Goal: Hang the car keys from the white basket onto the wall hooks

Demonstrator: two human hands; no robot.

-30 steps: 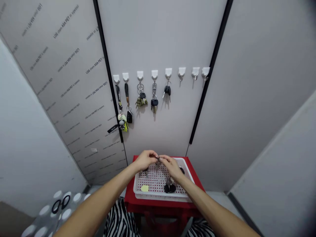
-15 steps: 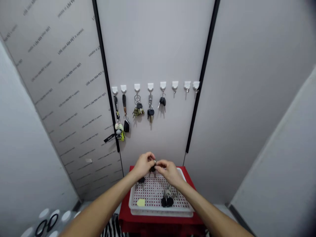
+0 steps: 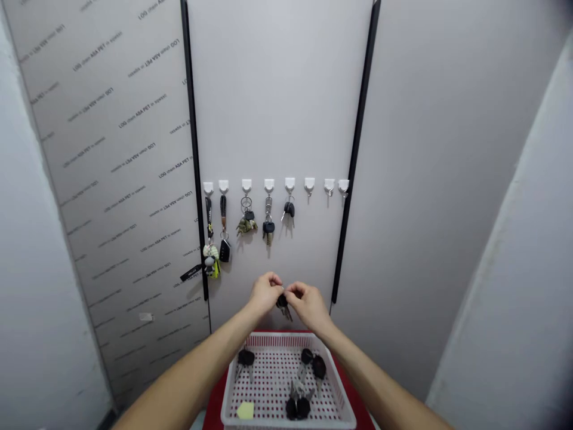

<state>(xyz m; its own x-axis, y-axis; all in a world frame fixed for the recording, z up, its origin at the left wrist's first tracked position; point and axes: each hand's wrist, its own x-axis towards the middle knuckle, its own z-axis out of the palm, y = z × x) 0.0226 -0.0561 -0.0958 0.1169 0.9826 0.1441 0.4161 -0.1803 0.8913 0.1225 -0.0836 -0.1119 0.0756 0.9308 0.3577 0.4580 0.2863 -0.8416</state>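
Dangling above the far rim of a white perforated plastic basket (image 3: 289, 341), the black-headed silver metal keys (image 3: 283, 303) should be light, stiff, kinda slippery. Left hand (image 3: 265, 294) pinches their top, probably the best hold; right hand's (image 3: 310, 306) fingertips curl in beside, grip unclear.

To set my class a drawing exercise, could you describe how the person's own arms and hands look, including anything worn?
The left forearm and right forearm are bare, with no sleeves, watch or bracelet showing. The left hand and right hand are ungloved. Rings: too small to tell.
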